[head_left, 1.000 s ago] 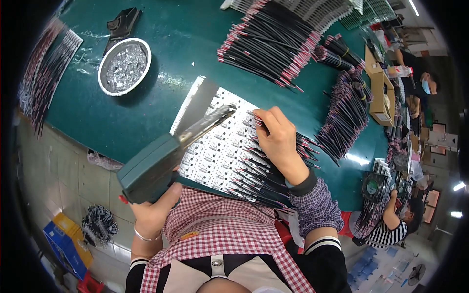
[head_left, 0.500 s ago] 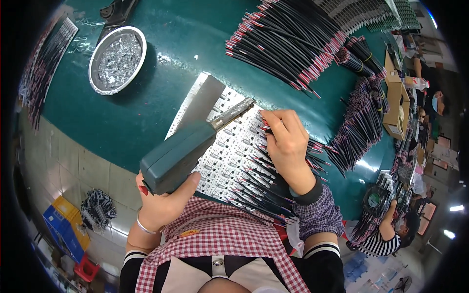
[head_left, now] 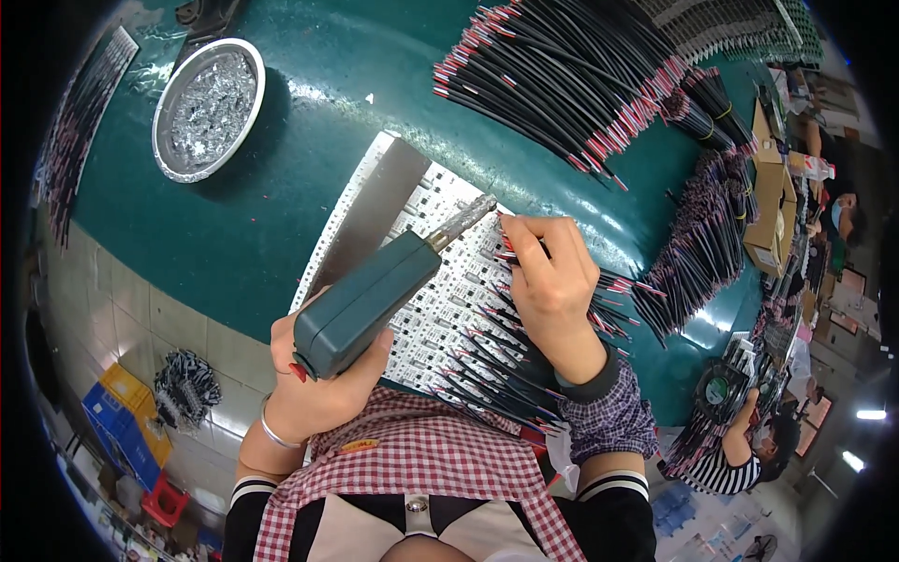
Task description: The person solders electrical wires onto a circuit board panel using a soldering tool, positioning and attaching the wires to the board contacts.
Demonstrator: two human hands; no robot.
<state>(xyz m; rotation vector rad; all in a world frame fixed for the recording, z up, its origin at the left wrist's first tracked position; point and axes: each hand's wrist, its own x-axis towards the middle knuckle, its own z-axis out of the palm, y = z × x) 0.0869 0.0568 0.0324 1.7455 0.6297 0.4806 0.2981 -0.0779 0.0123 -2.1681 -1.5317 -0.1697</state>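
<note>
A dark green soldering gun (head_left: 367,302) is gripped by my left hand (head_left: 328,398), fingers wrapped round its handle. Its metal tip slants up to the upper right edge of a white circuit board panel (head_left: 433,304), close to my right fingertips. My right hand (head_left: 557,286) pinches a thin cable with red ends (head_left: 508,245) at that edge; the fingers partly hide it. Several black cables (head_left: 492,361) lie across the panel's right side, below my right hand. A flat grey metal bar (head_left: 373,211) rests along the panel's left side.
At the upper left stands a round bowl (head_left: 161,140) of silvery scraps. Black cables (head_left: 562,70) with red and white ends are piled at the far side, with more bundles (head_left: 698,234) at the right. Beyond are a cardboard box (head_left: 770,220) and a person in a striped top (head_left: 726,468).
The soldering gun has shifted right with my left hand, and its tip is nearer my right fingertips. My right hand keeps its pinch at the panel edge. The view has shifted slightly.
</note>
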